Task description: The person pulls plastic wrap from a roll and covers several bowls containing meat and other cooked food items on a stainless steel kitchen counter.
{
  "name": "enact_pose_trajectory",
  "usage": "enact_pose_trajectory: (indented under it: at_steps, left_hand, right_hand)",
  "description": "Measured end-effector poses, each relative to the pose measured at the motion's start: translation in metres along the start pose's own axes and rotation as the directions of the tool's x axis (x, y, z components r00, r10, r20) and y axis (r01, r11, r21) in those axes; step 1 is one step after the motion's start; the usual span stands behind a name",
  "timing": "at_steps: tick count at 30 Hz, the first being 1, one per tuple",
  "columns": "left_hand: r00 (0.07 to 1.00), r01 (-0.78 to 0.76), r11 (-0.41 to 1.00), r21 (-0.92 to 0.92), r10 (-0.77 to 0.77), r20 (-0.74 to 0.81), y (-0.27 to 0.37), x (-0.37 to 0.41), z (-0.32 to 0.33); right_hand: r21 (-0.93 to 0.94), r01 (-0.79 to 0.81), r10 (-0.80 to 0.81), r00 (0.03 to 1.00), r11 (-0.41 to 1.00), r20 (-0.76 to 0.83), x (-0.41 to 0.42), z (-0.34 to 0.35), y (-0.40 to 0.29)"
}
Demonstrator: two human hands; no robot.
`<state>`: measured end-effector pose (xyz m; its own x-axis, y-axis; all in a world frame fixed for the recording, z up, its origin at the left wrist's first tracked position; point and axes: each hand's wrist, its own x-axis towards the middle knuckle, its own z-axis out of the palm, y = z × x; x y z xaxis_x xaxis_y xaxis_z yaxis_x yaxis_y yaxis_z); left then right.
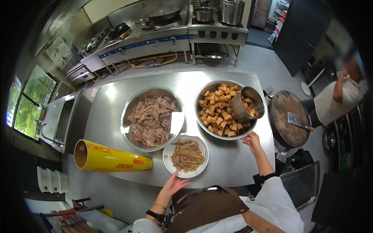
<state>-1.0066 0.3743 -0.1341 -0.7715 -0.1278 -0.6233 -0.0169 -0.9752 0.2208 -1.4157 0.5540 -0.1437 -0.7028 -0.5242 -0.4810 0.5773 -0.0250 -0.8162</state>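
Note:
My left hand (174,184) has its fingers apart, with a fingertip at the near rim of a white plate (165,158). Brown cooked strips (188,155), probably meat or tofu skin, are heaped on that plate. At the near right rim of a stainless steel bowl (198,123) is my right hand (253,142); whether its fingers grip the rim is unclear. Browned cubes (217,109), likely pork belly, fill this bowl, and a steel cylindrical pot (240,109) lies tilted on them. Another steel bowl (124,116) to the left holds thin slices of cooked meat (153,119).
A yellow roll of plastic wrap (113,157) lies at the left of the steel table (186,80). A cleaver (297,121) rests on a round chopping block (287,102) at right, near another person (335,99). Beyond the table stand wok ranges (145,46) and a stove (218,36).

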Motion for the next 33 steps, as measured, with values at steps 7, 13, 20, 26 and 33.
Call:
enact_pose_trajectory:
  at_steps: [7,13,20,26,33]
  left_hand:
    - [0.997,0.002,0.998,-0.07,-0.007,-0.075,-0.01,0.028,-0.015]
    - [1.0,0.026,0.999,-0.022,-0.027,-0.016,-0.007,0.025,-0.009]
    - [0.997,0.08,0.992,0.094,-0.079,-0.017,-0.012,0.004,0.007]
    - [0.961,0.258,0.885,0.386,-0.275,-0.013,-0.026,-0.008,0.039]
    - [0.95,0.3,0.953,0.029,-0.296,-0.105,-0.011,-0.001,-0.011]
  right_hand:
    - [0.102,0.014,0.005,0.983,0.995,-0.183,-0.107,-0.049,0.049]
    - [0.204,0.034,0.021,0.964,0.978,-0.265,-0.19,-0.066,0.082]
    - [0.239,0.004,0.037,0.985,0.971,-0.17,-0.241,-0.078,0.099]
    - [-0.071,-0.202,0.185,0.963,0.977,-0.194,-0.25,-0.076,0.084]
    - [0.243,0.037,0.01,0.982,0.969,-0.191,-0.26,-0.068,0.023]
